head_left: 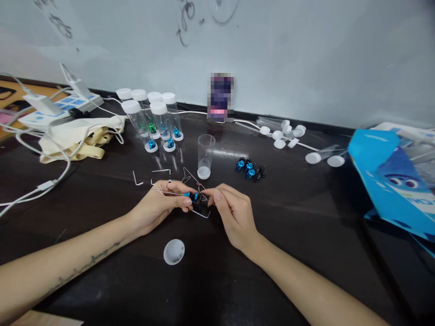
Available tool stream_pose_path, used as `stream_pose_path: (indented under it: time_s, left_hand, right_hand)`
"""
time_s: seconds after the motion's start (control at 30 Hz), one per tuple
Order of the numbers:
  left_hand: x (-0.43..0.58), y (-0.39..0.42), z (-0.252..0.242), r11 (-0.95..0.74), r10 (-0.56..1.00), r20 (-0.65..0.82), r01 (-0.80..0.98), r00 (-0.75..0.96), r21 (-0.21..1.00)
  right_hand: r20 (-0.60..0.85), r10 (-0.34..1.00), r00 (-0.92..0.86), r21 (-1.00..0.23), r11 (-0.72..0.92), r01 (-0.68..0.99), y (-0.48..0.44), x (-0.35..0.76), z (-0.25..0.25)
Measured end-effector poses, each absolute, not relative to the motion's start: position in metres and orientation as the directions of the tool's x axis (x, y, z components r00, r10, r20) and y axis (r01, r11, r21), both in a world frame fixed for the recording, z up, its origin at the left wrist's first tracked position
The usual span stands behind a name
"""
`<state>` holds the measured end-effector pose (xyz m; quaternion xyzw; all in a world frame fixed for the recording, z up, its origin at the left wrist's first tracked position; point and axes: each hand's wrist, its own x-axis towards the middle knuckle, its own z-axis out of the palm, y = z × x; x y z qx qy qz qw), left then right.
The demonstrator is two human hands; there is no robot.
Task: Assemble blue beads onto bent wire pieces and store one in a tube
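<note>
My left hand (170, 199) grips a small blue-and-black cylindrical part (192, 196) between thumb and fingers. Thin metal pins fan out from its right end. A thin pale rod runs from its left side across my left palm. My right hand (234, 215) is pinched closed at the pinned end; what its fingertips hold is too small to make out. Just below the part shows an L-shaped hex key (202, 214). Behind my hands stands a clear tube (206, 151), its top open and a white cap at its base. Nearer me lies a white round cap (174, 251).
More hex keys (137, 179) lie left of the hands. Several capped tubes (159, 108) stand back left, near a cloth bag (81, 136) and a power strip (61, 108). Blue-and-black parts (249, 170), loose white caps (277, 135) and a blue bag (387, 176) are on the right.
</note>
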<state>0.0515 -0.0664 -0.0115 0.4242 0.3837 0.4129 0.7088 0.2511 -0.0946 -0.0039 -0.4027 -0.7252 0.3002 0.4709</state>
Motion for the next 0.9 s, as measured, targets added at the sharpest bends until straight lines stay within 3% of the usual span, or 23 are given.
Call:
stream_pose_path:
  time_s: [0.9]
  left_hand:
    - [0.0513, -0.0658, -0.0127, 0.31, 0.91, -0.209, -0.251, 0.359, 0.917]
  right_hand:
    - [0.436, 0.868, -0.238, -0.813, 0.493, 0.308, -0.0961, 0.2514, -0.0029]
